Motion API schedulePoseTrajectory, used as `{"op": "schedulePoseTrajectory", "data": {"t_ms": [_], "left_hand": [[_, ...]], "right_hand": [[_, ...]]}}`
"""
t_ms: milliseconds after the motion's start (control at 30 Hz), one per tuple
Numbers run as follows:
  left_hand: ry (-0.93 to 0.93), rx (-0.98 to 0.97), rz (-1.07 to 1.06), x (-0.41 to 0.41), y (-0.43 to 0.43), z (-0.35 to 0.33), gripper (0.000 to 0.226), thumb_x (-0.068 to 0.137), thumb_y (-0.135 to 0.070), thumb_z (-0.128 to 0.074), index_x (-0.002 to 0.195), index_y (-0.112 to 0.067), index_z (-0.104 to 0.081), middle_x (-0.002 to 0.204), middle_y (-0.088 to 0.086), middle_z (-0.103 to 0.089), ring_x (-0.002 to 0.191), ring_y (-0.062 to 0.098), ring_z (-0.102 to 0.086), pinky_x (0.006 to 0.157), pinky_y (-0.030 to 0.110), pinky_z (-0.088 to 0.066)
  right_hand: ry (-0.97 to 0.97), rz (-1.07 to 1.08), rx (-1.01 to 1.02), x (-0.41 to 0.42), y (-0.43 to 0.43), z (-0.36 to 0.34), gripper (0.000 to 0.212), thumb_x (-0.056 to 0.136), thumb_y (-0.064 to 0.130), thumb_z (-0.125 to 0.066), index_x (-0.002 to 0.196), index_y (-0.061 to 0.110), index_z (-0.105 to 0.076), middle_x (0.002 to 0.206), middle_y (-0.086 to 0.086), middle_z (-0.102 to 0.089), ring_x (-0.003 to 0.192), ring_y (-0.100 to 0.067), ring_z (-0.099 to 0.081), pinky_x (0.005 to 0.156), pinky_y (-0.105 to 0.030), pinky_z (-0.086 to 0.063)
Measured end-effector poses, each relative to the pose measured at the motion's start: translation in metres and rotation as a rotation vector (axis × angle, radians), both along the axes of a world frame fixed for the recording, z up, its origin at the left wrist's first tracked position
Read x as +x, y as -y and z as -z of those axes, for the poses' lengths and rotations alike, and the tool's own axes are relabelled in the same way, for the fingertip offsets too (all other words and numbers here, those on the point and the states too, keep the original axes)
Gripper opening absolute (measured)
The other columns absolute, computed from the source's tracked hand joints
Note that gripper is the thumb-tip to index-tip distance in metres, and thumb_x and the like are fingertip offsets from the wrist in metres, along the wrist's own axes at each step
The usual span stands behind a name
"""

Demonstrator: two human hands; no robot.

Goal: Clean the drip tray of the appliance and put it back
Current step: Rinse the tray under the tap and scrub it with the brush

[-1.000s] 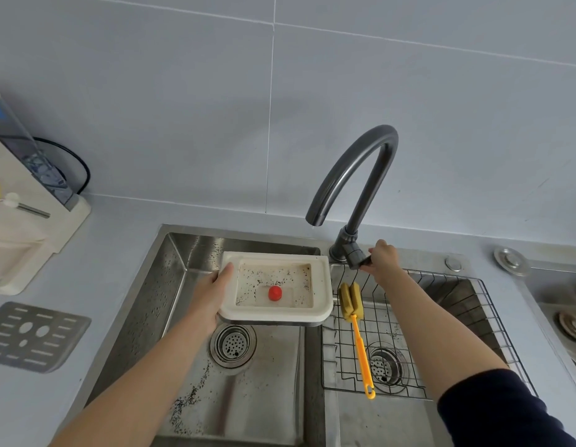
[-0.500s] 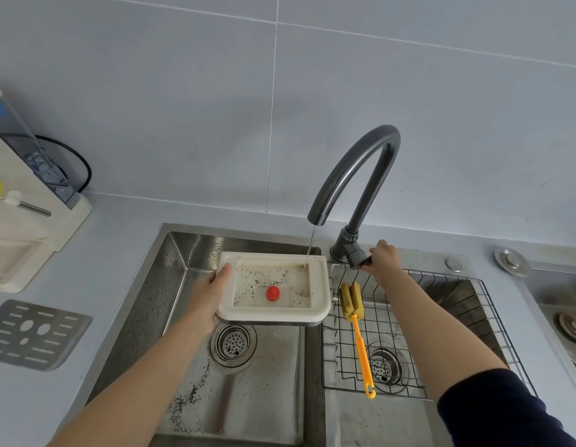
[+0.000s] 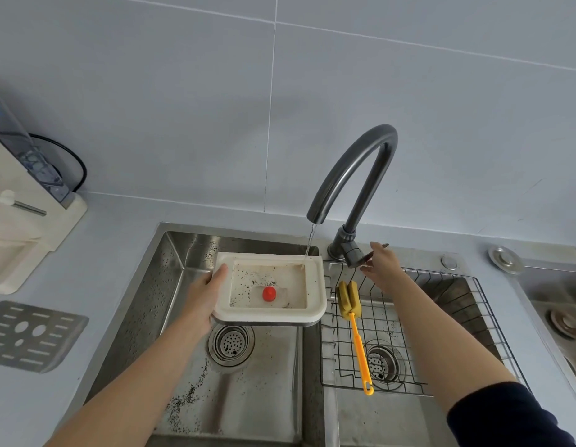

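Note:
My left hand (image 3: pixel 204 293) grips the left edge of the white drip tray (image 3: pixel 317 287), held level over the left sink basin. Its floor is speckled with dark grounds and carries a red float (image 3: pixel 269 293). A thin stream of water (image 3: pixel 309 241) falls from the dark curved faucet (image 3: pixel 354 169) into the tray's far right corner. My right hand (image 3: pixel 381 264) is at the faucet lever (image 3: pixel 365 254), fingers spread and loosely touching it. The appliance (image 3: pixel 18 217) stands at the left edge of the counter.
A perforated metal grate (image 3: pixel 28 335) lies on the counter at the left. A yellow sponge brush (image 3: pixel 352 312) with an orange handle rests on the wire rack (image 3: pixel 441 330) in the right basin. Dark grounds are scattered across the left basin around its drain (image 3: pixel 230 343).
Water began running from the faucet and now pools in the tray. My right hand has loosened from a grip on the lever to spread fingers. The tray has stayed under the spout.

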State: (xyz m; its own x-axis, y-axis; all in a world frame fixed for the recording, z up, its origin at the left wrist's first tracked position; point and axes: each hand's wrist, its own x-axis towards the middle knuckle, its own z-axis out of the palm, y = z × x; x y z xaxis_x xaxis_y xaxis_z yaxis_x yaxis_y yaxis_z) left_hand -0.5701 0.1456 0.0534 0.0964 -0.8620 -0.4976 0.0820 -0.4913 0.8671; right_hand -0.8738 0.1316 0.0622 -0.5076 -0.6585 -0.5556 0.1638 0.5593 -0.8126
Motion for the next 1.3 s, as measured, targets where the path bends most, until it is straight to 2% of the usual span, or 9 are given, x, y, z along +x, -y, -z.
{"op": "schedulePoseTrajectory", "data": {"t_ms": [67, 133, 300, 433, 533, 800, 1067, 1233, 1300], "left_hand": [[0.002, -0.005, -0.006, 0.001, 0.000, 0.000, 0.015, 0.089, -0.032, -0.052, 0.082, -0.021, -0.056, 0.079, 0.000, -0.062, 0.069, 0.016, -0.060, 0.034, 0.016, -0.045], [0.003, -0.010, -0.008, 0.003, 0.000, 0.001, 0.014, 0.089, -0.033, -0.052, 0.082, -0.021, -0.056, 0.078, -0.001, -0.062, 0.068, 0.015, -0.060, 0.033, 0.016, -0.045], [0.010, -0.009, 0.009, 0.009, 0.000, 0.004, 0.015, 0.089, -0.034, -0.052, 0.083, -0.021, -0.057, 0.079, -0.002, -0.063, 0.069, 0.014, -0.060, 0.034, 0.016, -0.045], [0.038, -0.018, 0.032, 0.014, 0.000, 0.007, 0.018, 0.090, -0.036, -0.051, 0.093, -0.019, -0.057, 0.080, -0.005, -0.062, 0.071, 0.014, -0.060, 0.036, 0.018, -0.046], [0.044, -0.022, 0.041, 0.015, 0.000, 0.008, 0.018, 0.089, -0.036, -0.051, 0.097, -0.021, -0.056, 0.080, -0.005, -0.061, 0.072, 0.014, -0.059, 0.046, 0.024, -0.046], [0.037, -0.014, 0.050, 0.024, 0.000, 0.008, 0.030, 0.090, -0.036, -0.051, 0.110, -0.014, -0.057, 0.082, -0.004, -0.060, 0.073, 0.014, -0.059, 0.052, 0.027, -0.044], [0.041, -0.029, 0.060, 0.027, 0.002, 0.010, 0.033, 0.090, -0.036, -0.051, 0.113, -0.013, -0.057, 0.084, -0.003, -0.061, 0.074, 0.013, -0.059, 0.052, 0.027, -0.046], [0.055, -0.059, 0.070, 0.026, 0.006, 0.012, 0.038, 0.089, -0.036, -0.051, 0.117, -0.011, -0.057, 0.091, 0.000, -0.063, 0.076, 0.013, -0.059, 0.057, 0.028, -0.045], [0.061, -0.071, 0.077, 0.025, 0.008, 0.012, 0.038, 0.090, -0.037, -0.051, 0.117, -0.012, -0.056, 0.090, 0.000, -0.063, 0.077, 0.014, -0.059, 0.057, 0.027, -0.046]], "right_hand": [[-0.162, -0.208, 0.082, -0.001, -0.013, 0.007, 0.031, 0.093, 0.025, -0.043, 0.107, -0.002, -0.051, 0.111, -0.017, -0.056, 0.100, -0.026, -0.059, 0.088, -0.037, -0.049], [-0.373, -0.398, 0.203, 0.001, -0.030, 0.018, 0.029, 0.090, 0.022, -0.049, 0.105, -0.002, -0.054, 0.097, -0.014, -0.057, 0.079, -0.019, -0.056, 0.072, -0.032, -0.046], [-0.578, -0.688, 0.525, 0.014, -0.075, 0.056, 0.037, 0.088, 0.022, -0.055, 0.117, -0.001, -0.047, 0.091, -0.010, -0.059, 0.089, -0.022, -0.057, 0.073, -0.028, -0.044], [-0.605, -0.722, 0.607, 0.029, -0.096, 0.074, 0.014, 0.088, 0.018, -0.055, 0.084, 0.008, -0.046, 0.066, 0.001, -0.042, 0.057, -0.008, -0.041, 0.051, -0.018, -0.036], [-0.716, -0.697, 0.601, 0.036, -0.104, 0.079, 0.029, 0.088, 0.007, -0.045, 0.064, 0.016, -0.032, 0.065, 0.001, -0.040, 0.054, -0.009, -0.037, 0.046, -0.018, -0.030], [-0.657, -0.485, 0.389, 0.037, -0.129, 0.057, 0.018, 0.088, -0.002, -0.033, 0.087, 0.006, -0.049, 0.065, -0.003, -0.045, 0.053, -0.014, -0.038, 0.046, -0.023, -0.032], [-0.726, -0.450, 0.057, 0.031, -0.178, -0.009, 0.027, 0.092, 0.006, -0.045, 0.115, 0.009, -0.059, 0.056, 0.001, -0.049, 0.045, -0.010, -0.038, 0.035, -0.012, -0.033], [-0.936, -0.552, -0.131, 0.041, -0.175, -0.044, 0.035, 0.091, 0.007, -0.049, 0.124, 0.015, -0.056, 0.071, -0.001, -0.059, 0.061, -0.012, -0.051, 0.055, -0.015, -0.039], [-0.980, -0.607, -0.166, 0.047, -0.168, -0.050, 0.037, 0.092, 0.007, -0.047, 0.127, 0.017, -0.053, 0.079, -0.006, -0.060, 0.071, -0.022, -0.054, 0.063, -0.029, -0.044]]}}
